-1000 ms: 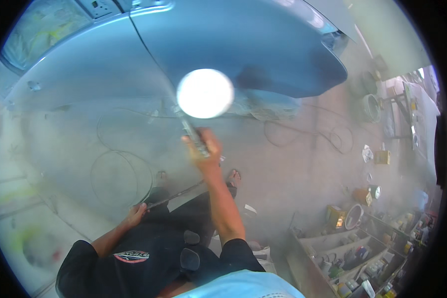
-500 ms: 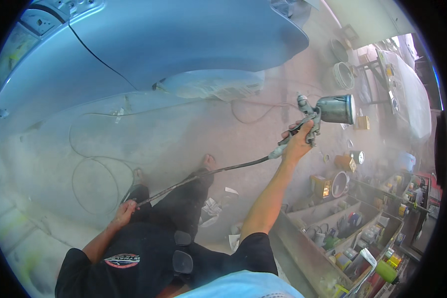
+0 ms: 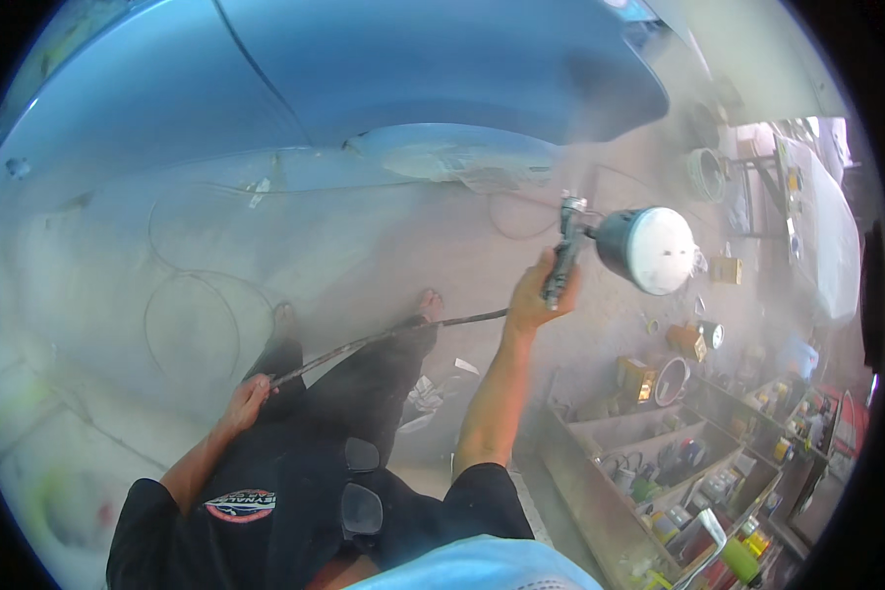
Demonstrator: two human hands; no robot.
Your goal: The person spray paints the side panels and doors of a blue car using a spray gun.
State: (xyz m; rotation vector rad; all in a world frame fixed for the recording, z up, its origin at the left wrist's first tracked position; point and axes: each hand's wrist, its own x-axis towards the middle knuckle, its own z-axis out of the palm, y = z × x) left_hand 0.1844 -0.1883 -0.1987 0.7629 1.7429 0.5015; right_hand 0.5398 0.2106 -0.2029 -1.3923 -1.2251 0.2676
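Observation:
In my right hand (image 3: 539,295) is a metal spray gun (image 3: 566,251), its round cup (image 3: 649,251) tipped sideways to the right with a pale lid facing me. The gun's nozzle end points away toward a blue car body panel (image 3: 393,74) that fills the far side. A faint mist hangs between nozzle and panel. From the grip a dark air hose (image 3: 383,339) runs down to the left across my legs. My left hand (image 3: 251,398) is closed around that hose near my thigh.
Loops of hose (image 3: 192,280) lie on the dusty floor at left. A wooden compartment shelf (image 3: 610,492) with bottles and cans stands at the near right. Tins (image 3: 688,342) and a white bucket (image 3: 706,175) sit on the floor at right. Paper scraps (image 3: 423,395) lie beside my feet.
My right hand has shifted left and turned the spray gun, so its cup lid now faces me more. My view has moved slightly; my left hand keeps its hold on the hose.

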